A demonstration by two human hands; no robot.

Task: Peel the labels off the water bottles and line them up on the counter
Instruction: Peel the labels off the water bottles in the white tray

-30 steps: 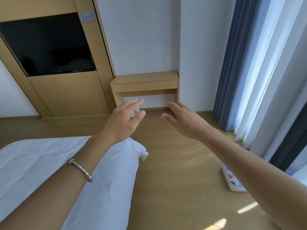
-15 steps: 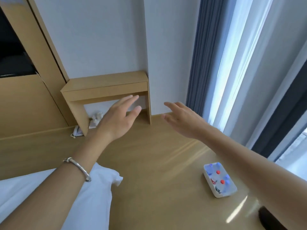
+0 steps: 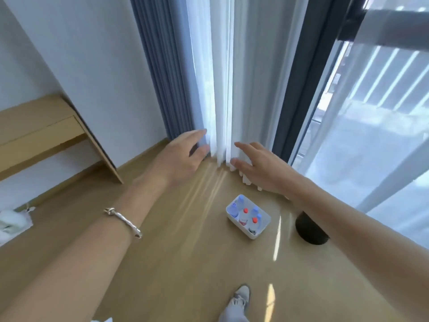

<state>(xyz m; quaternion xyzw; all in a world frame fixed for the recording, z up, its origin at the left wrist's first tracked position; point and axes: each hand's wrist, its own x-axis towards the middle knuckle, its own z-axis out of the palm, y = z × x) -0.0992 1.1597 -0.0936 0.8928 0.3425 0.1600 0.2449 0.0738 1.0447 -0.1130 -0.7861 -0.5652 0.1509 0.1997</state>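
Wooden desk (image 3: 34, 135), far 9 o'clock, against the wall. Left hand (image 3: 181, 156), 9 o'clock of centre: fingers extended, relaxed, holding nothing; silver bracelet (image 3: 123, 221) on its wrist. White bin (image 3: 264, 226), 5 o'clock, on the floor, holding upright water bottles (image 3: 243, 217) with red and blue caps. Right hand (image 3: 260, 168), 3 o'clock: fingers spread, empty. Black round object (image 3: 311, 231), 4 o'clock, near the bin.

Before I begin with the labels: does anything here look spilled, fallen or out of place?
Nothing is spilled. The water bottles stand upright in a white bin on the floor by the curtain, an odd place for them. A crumpled white bundle lies on the floor at the left, near the desk.
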